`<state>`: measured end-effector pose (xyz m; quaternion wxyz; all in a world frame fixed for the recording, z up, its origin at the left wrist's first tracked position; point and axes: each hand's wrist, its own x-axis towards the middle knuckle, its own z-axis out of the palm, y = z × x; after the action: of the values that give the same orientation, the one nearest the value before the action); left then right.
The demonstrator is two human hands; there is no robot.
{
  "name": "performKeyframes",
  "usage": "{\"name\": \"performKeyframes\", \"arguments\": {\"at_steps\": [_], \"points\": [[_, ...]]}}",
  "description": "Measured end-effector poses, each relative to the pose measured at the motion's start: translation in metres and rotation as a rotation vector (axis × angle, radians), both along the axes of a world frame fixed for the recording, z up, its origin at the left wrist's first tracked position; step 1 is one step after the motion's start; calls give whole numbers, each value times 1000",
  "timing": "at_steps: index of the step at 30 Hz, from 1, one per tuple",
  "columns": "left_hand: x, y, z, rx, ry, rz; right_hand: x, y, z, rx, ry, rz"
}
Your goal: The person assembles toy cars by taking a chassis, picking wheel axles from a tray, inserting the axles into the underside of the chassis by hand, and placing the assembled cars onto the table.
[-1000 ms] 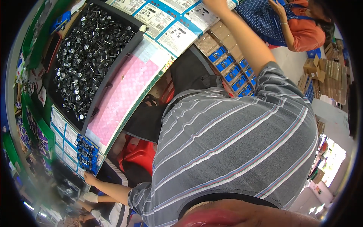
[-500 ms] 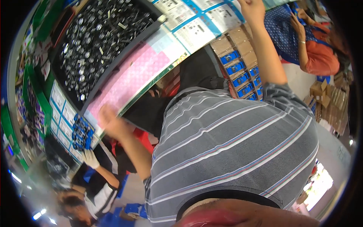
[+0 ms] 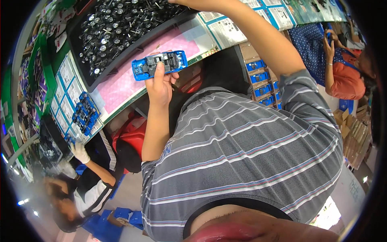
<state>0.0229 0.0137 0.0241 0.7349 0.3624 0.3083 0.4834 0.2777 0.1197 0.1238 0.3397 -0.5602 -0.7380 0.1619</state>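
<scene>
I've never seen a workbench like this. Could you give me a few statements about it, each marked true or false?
1. The left hand holds a blue toy car. True.
2. The right hand rests on the pink sheet. False: it is at the picture's top edge, by the black tray.
3. A co-worker's hand wears a white glove. True.
4. The tray is full of red blocks. False: it holds many black and silvery wheel parts.
5. More blue car bodies lie on the table. True.

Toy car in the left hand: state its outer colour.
The toy car is bright blue outside; the head view shows it best.
</scene>
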Motion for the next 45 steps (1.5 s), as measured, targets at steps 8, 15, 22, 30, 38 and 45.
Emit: {"name": "performKeyframes", "arguments": {"at_steps": [8,15,22,30,38,45], "points": [[-12,-35,-6,-115,-7,93,-36,40,-23,-71,-405,182],[-19,-14,-11,-60,-18,115,-41,-6,-15,190,-361,-60],[0,12,-8,-67,-30,60,-12,-8,-31,195,-202,-173],[0,15,-12,-68,-35,34,-23,-21,-31,43,211,-154],[-8,6,-15,-107,-82,96,-76,-88,-49,-172,320,343],[-4,3,-20,-99,-72,63,-74,-93,-50,-160,68,323]]}}
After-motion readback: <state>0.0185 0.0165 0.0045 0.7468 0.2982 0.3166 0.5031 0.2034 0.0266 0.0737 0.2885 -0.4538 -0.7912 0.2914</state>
